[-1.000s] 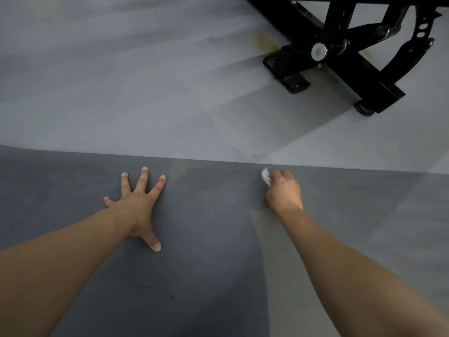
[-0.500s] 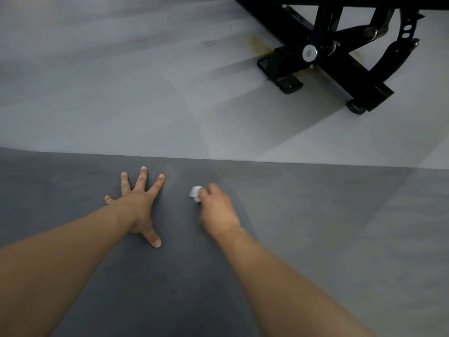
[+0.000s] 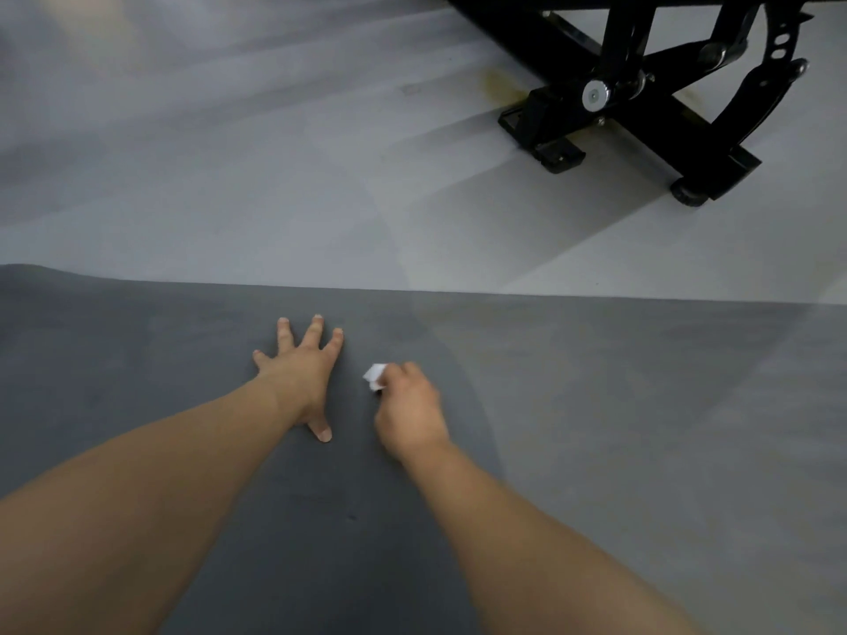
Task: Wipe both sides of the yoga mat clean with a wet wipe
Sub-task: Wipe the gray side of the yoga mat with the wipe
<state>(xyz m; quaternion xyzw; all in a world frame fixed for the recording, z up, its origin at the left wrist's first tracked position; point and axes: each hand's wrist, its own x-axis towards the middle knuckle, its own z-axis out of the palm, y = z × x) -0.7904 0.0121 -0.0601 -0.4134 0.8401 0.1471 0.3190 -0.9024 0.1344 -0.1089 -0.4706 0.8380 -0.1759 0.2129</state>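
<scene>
Yoga mat [image 3: 641, 451] cut off left, right and below. Wet wipe [image 3: 373, 376] mostly hidden inside right hand [image 3: 410, 412]. Black metal frame [image 3: 651, 98] cropped at top edge.

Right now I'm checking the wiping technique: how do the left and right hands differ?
The left hand lies flat with fingers spread, holding nothing; the right hand is curled round a white wet wipe. The left reaches nearer the mat's far edge than the right. Both rest on the grey yoga mat.
</scene>
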